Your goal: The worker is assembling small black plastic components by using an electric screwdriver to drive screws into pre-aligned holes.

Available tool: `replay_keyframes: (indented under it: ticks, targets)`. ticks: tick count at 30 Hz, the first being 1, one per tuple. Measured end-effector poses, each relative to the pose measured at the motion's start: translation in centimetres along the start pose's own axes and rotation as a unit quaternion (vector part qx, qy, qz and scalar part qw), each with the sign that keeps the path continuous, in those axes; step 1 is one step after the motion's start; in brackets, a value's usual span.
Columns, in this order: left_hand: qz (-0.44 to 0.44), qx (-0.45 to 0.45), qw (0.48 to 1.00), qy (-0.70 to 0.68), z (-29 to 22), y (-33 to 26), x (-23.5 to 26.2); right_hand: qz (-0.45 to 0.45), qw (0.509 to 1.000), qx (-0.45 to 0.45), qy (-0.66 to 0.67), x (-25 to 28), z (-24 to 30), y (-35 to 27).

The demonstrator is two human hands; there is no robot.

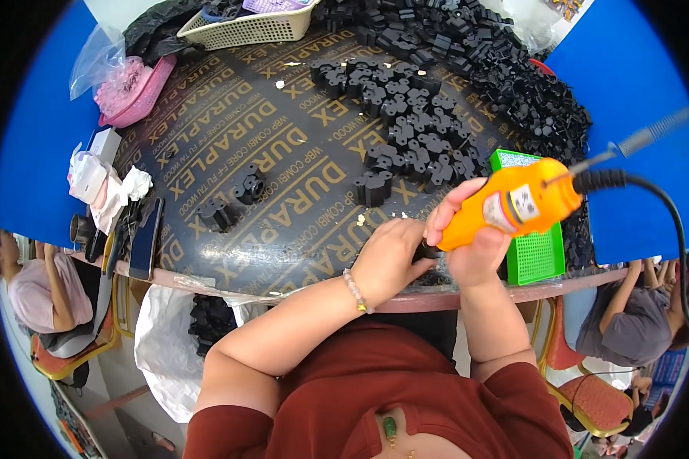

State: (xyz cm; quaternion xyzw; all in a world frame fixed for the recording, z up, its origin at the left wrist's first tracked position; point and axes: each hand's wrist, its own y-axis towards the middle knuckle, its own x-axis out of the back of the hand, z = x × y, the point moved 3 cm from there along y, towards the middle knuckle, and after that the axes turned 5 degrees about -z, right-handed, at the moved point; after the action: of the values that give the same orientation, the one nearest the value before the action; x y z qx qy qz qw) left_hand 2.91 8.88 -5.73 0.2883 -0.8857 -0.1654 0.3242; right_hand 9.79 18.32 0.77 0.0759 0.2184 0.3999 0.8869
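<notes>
My right hand (475, 237) is wrapped round an orange electric screwdriver (513, 203), tilted so that its tip points down and left. A black cord and a coil spring are attached to its upper end. My left hand (394, 256) is closed at the tool's tip, near the table's front edge, on a small black part (429, 251) that its fingers mostly hide. Just beyond the hands, several black plastic blocks (429, 134) with rounded lobes stand in a cluster. Two more groups of black blocks (249, 183) lie to the left.
Loose black parts (520, 92) heap up at the far right. A green basket (536, 260) stands right of my hands. A pink basket (142, 99) and a cream basket (245, 29) sit at the back left. A phone (145, 239) and tissues (103, 183) lie at the left edge. Other people sit on both sides.
</notes>
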Motion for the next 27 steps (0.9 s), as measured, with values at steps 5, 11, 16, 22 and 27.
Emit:
replay_keyframes:
  ticks: [5,11,16,22,27]
  targets:
    - [0.097,0.044,0.987,0.119,-1.2,-0.1,4.6,0.071,0.984,0.123,0.105,1.1,4.4,0.0]
    - [0.044,0.201,0.916,0.344,2.4,-1.1,16.9,-0.019,0.98,0.193,0.044,9.3,7.8,-1.6]
    - [-0.06,0.054,0.954,0.288,-0.6,2.7,13.3,-0.111,0.976,0.187,-0.032,11.4,7.8,-2.6]
    - [0.062,0.136,0.962,0.228,1.8,4.1,7.0,-0.162,0.959,0.207,-0.104,14.5,9.9,-2.5]
    - [0.105,0.049,0.987,0.115,-2.4,2.6,3.6,-0.232,0.93,0.198,-0.204,19.9,10.5,-2.7]
